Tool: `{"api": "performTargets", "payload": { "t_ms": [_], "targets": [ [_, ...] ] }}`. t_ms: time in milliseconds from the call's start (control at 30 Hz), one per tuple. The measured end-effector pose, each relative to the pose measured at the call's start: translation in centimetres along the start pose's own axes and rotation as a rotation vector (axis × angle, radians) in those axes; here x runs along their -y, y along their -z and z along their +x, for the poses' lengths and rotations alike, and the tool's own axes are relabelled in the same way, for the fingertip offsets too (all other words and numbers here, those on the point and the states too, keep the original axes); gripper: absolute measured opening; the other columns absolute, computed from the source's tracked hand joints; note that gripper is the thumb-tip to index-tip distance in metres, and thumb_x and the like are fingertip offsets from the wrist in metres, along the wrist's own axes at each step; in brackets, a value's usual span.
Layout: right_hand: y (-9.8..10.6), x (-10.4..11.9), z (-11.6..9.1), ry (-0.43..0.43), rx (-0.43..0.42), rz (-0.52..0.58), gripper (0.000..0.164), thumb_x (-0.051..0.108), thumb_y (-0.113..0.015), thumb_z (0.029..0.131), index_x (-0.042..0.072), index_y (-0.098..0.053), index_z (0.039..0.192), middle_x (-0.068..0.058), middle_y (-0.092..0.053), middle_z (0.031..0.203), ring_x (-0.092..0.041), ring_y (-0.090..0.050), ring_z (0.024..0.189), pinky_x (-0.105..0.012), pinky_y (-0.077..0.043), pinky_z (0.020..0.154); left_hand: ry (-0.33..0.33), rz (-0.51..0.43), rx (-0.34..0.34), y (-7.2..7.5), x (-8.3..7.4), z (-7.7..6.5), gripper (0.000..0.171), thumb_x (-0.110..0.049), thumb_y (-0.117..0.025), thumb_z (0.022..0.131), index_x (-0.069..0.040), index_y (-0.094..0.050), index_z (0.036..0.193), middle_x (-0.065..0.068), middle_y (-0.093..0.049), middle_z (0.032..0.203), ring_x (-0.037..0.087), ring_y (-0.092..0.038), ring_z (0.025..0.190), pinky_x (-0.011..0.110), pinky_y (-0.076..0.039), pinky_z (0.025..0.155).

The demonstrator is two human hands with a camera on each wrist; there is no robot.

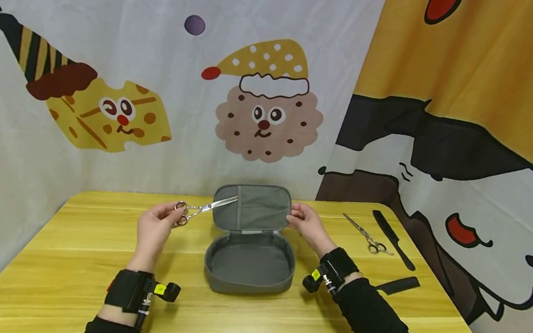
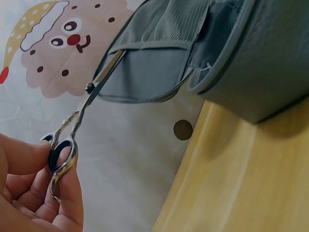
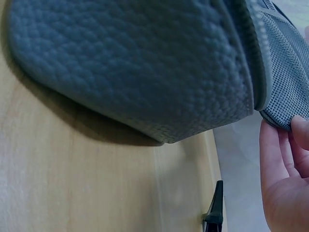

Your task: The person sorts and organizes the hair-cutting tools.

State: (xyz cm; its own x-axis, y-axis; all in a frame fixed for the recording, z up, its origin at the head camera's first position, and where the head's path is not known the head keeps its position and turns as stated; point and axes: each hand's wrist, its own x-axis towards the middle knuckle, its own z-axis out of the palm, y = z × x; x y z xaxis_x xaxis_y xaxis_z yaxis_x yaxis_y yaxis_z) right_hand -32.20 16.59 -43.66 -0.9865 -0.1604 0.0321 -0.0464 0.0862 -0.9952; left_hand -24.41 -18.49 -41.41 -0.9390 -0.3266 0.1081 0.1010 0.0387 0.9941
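Note:
My left hand (image 1: 153, 229) pinches the finger rings of silver thinning scissors (image 1: 207, 207) between thumb and fingers. Their toothed blade (image 2: 109, 67) points at the edge of the mesh pocket (image 2: 161, 29) inside the lid of a grey zip case (image 1: 247, 286). The blade tip meets the pocket's edge; how far it reaches inside, I cannot tell. The case stands unzipped on the table, lid raised, and its lower compartment holds nothing visible. At the lid's right edge, my right hand (image 1: 310, 227) grips the rim, with the thumb (image 3: 300, 130) on the mesh side.
On the wooden table (image 1: 73, 255), to the right, lie a second pair of scissors (image 1: 366, 233), a long black comb (image 1: 393, 240) and another dark comb-like piece (image 1: 398, 286) partly behind the right forearm. A cartoon-printed curtain (image 1: 163, 46) hangs behind the table.

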Motion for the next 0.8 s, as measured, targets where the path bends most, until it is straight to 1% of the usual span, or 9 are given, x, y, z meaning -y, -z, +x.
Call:
{"api": "performTargets", "payload": {
  "t_ms": [200, 300, 433, 533, 600, 700, 800],
  "targets": [
    [0.0, -0.2, 0.1, 0.029, -0.004, -0.011, 0.028, -0.011, -0.055, 0.096, -0.010, -0.055, 0.124, -0.009, -0.066, 0.100, -0.014, -0.063, 0.087, -0.029, -0.056, 0.080, -0.028, 0.061, 0.060, 0.4, -0.5, 1.5, 0.027, -0.003, -0.063, 0.096, 0.012, -0.065, 0.119, 0.004, -0.072, 0.093, 0.004, -0.066, 0.072, 0.021, -0.055, 0.071],
    [0.0, -0.2, 0.1, 0.047, -0.003, -0.014, 0.027, -0.012, -0.055, 0.095, -0.011, -0.055, 0.123, -0.008, -0.067, 0.098, -0.014, -0.063, 0.086, -0.028, -0.056, 0.080, -0.046, 0.100, 0.083, 0.6, -0.6, 2.2, 0.027, -0.003, -0.063, 0.096, 0.011, -0.064, 0.119, 0.010, -0.072, 0.097, 0.003, -0.066, 0.073, 0.021, -0.055, 0.072],
    [-0.1, -0.2, 0.1, 0.055, -0.003, -0.011, 0.028, -0.012, -0.054, 0.095, -0.011, -0.055, 0.123, -0.008, -0.066, 0.098, -0.014, -0.063, 0.088, -0.029, -0.055, 0.081, -0.066, 0.188, 0.109, 0.9, -0.7, 2.9, 0.027, -0.007, -0.063, 0.098, 0.008, -0.064, 0.121, 0.019, -0.070, 0.106, 0.003, -0.065, 0.076, 0.022, -0.055, 0.075],
    [-0.1, -0.4, 0.1, 0.060, -0.006, -0.019, 0.028, -0.012, -0.054, 0.096, -0.011, -0.055, 0.123, -0.009, -0.066, 0.098, -0.014, -0.062, 0.088, -0.029, -0.055, 0.082, -0.068, 0.234, 0.134, 1.0, -0.7, 3.3, 0.028, -0.008, -0.062, 0.098, 0.007, -0.064, 0.122, 0.021, -0.068, 0.109, 0.004, -0.065, 0.078, 0.022, -0.054, 0.077],
    [-0.1, -0.4, 0.1, 0.061, -0.009, -0.021, 0.027, -0.011, -0.054, 0.096, -0.011, -0.055, 0.123, -0.010, -0.066, 0.099, -0.015, -0.062, 0.088, -0.029, -0.055, 0.082, -0.062, 0.239, 0.145, 1.0, -0.7, 3.6, 0.028, -0.008, -0.061, 0.099, 0.007, -0.064, 0.122, 0.021, -0.068, 0.108, 0.004, -0.065, 0.078, 0.023, -0.055, 0.078],
    [-0.1, -0.5, 0.1, 0.063, -0.007, -0.024, 0.027, -0.011, -0.054, 0.096, -0.010, -0.055, 0.123, -0.010, -0.066, 0.099, -0.015, -0.062, 0.088, -0.030, -0.056, 0.082, -0.050, 0.217, 0.156, 0.7, -0.6, 3.9, 0.027, -0.005, -0.061, 0.098, 0.010, -0.063, 0.121, 0.021, -0.069, 0.105, 0.005, -0.065, 0.075, 0.027, -0.056, 0.077],
    [0.0, -0.6, 0.0, 0.070, -0.001, -0.021, 0.028, -0.011, -0.054, 0.096, -0.010, -0.055, 0.124, -0.011, -0.066, 0.099, -0.015, -0.062, 0.088, -0.031, -0.055, 0.082, -0.036, 0.194, 0.168, 0.3, -0.7, 4.1, 0.027, -0.002, -0.062, 0.097, 0.013, -0.063, 0.119, 0.021, -0.070, 0.102, 0.004, -0.065, 0.072, 0.025, -0.057, 0.073]
  ]
}}
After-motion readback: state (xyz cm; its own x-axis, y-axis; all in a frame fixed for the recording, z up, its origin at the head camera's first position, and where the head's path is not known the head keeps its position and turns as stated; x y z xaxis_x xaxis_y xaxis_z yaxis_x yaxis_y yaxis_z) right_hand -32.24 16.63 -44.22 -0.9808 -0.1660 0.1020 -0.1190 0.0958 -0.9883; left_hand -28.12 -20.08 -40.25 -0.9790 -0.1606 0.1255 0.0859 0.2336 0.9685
